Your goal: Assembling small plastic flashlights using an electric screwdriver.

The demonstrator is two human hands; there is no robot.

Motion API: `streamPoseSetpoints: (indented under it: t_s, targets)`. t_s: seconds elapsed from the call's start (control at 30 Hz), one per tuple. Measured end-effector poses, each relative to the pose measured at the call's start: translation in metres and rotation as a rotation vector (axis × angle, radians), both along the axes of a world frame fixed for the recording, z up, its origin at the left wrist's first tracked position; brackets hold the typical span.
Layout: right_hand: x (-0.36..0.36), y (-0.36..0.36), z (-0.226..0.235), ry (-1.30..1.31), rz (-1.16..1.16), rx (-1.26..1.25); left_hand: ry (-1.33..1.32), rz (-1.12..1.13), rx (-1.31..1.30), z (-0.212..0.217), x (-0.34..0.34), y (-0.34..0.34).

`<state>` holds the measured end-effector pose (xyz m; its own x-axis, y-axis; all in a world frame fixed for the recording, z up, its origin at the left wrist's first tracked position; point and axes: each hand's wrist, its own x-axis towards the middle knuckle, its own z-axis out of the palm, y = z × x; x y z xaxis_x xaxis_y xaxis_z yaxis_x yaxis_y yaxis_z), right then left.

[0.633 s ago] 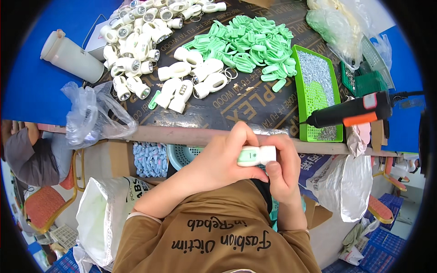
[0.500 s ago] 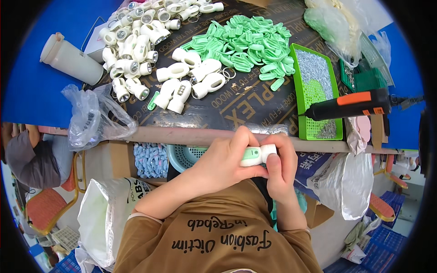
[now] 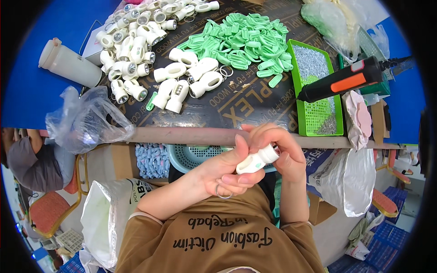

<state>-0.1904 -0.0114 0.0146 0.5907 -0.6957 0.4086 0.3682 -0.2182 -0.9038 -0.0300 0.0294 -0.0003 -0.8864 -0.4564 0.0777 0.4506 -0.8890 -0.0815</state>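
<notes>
A small white flashlight (image 3: 251, 164) with a green oval mark on its side is held in front of my torso, near the table edge. My left hand (image 3: 217, 174) closes around its looped handle end, thumb on top and fingers underneath. From below those fingers hangs a metal key ring (image 3: 223, 193). My right hand (image 3: 287, 152) grips the flashlight's head end with curled fingers, which partly cover the lens. On the table beyond lie several white flashlight bodies (image 3: 175, 93) and a heap of green plastic parts (image 3: 241, 38).
A pile of white flashlights (image 3: 136, 48) is at back left, beside a white jug (image 3: 68, 63) and a clear plastic bag (image 3: 86, 120). An electric screwdriver (image 3: 343, 84) hangs over a green tray (image 3: 339, 113) of screws. A blue basket (image 3: 182, 159) sits below the table edge.
The flashlight has been turned: its green panel no longer faces up, and the looped handle and a small green mark show now. My hands have shifted grip; the hanging ring has come into view.
</notes>
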Motion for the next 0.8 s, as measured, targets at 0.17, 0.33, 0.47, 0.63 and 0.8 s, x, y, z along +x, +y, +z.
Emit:
streamPoseSetpoints:
  t_s: [0.17, 0.33, 0.47, 0.63, 0.8]
  targets:
    - [0.009, 0.003, -0.003, 0.092, -0.141, -0.067, 0.039, -0.017, 0.158, -0.009, -0.004, 0.001]
    - [0.004, 0.015, -0.006, 0.234, -0.189, -0.067, -0.067, -0.01, 0.081, -0.019, 0.001, 0.007]
    - [0.003, 0.002, 0.009, 0.425, -0.265, -0.203, -1.023, 0.273, -0.887, -0.024, 0.022, 0.011]
    - [0.042, -0.041, 0.015, 0.739, -0.434, -0.637, -1.815, 0.191, -1.604, -0.027, 0.021, 0.024]
    - [0.08, -0.074, -0.003, 0.874, -0.423, -0.898, -1.821, 0.517, -1.984, -0.027, 0.029, 0.021]
